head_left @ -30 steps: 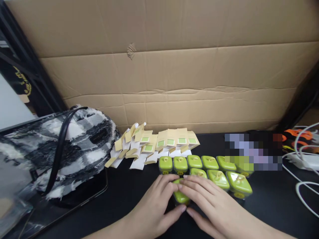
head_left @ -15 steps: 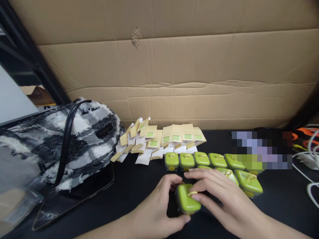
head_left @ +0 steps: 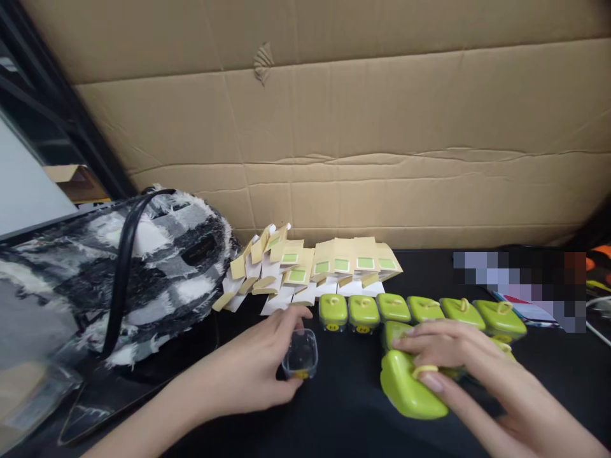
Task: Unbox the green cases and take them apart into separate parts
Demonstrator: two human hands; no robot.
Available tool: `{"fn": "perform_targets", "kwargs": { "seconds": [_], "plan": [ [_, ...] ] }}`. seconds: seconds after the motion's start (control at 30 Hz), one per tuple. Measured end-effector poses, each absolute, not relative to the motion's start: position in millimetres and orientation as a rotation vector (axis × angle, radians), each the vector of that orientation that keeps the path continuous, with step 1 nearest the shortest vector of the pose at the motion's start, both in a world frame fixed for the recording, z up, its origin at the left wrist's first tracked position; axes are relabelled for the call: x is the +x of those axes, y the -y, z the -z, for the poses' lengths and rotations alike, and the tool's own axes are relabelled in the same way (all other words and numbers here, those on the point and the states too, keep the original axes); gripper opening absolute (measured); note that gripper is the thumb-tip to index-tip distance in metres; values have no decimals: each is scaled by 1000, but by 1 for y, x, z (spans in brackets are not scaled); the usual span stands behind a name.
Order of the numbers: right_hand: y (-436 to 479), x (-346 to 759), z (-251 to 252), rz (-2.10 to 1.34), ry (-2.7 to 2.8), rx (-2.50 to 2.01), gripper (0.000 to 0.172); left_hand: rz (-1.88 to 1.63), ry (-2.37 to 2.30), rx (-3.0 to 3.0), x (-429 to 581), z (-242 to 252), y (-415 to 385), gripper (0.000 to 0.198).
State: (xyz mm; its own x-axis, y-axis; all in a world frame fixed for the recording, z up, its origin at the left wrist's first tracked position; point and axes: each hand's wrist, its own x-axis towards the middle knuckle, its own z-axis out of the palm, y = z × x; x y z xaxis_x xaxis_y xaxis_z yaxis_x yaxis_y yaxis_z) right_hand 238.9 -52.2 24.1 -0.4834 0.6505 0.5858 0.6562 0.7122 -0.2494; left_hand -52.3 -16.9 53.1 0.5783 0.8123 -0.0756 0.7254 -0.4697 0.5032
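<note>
My left hand [head_left: 260, 356] is curled round a small clear plastic container [head_left: 302, 356], lidless, with a yellow sticker low on its front. Thumb and fingers grip its left side. A green lid [head_left: 408, 389] is pinched by its yellow loop [head_left: 424, 370] in my right hand [head_left: 458, 359], tilted above the black table. Beyond it stands a back row of small containers with green lids, among them a lidded container [head_left: 333, 309] at the row's left end. Behind and under my right hand, more lidded containers [head_left: 394, 332] are partly hidden.
Several folded beige cards [head_left: 341, 254] with green windows lie on the black table [head_left: 344, 413] before the cardboard wall [head_left: 358, 114]. At the left are a black-and-white checked bag [head_left: 172, 254] and a clear plastic bag [head_left: 33, 369]. White cables [head_left: 599, 334] lie at far right.
The lid has come off the container. My right hand has carried the lid to the right, while my left hand has moved left with the clear container.
</note>
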Motion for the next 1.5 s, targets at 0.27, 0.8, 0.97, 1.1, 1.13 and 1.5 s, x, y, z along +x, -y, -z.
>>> {"fn": "perform_targets", "kwargs": {
  "seconds": [0.27,0.8,0.97,1.1,1.13,1.5],
  "plan": [
    [53,220,-22,140,2394,-893,15,-275,-1340,2481,-64,-41,-2,41],
    [-16,191,-61,4,2525,-1084,11,-466,-1227,2417,-25,-35,-21,80],
    [-37,166,-50,-16,2580,-1014,15,-545,-1220,2422,-20,-32,-26,77],
    [-35,159,-43,-36,2565,-944,5,-563,-1266,2336,-29,-31,-26,83],
    [-34,158,-42,-36,2553,-937,5,-559,-1269,2313,-31,-31,-26,81],
    [-30,181,-79,-28,2324,-1070,16,-444,-1248,2219,-36,-36,-28,74]
  ]
}}
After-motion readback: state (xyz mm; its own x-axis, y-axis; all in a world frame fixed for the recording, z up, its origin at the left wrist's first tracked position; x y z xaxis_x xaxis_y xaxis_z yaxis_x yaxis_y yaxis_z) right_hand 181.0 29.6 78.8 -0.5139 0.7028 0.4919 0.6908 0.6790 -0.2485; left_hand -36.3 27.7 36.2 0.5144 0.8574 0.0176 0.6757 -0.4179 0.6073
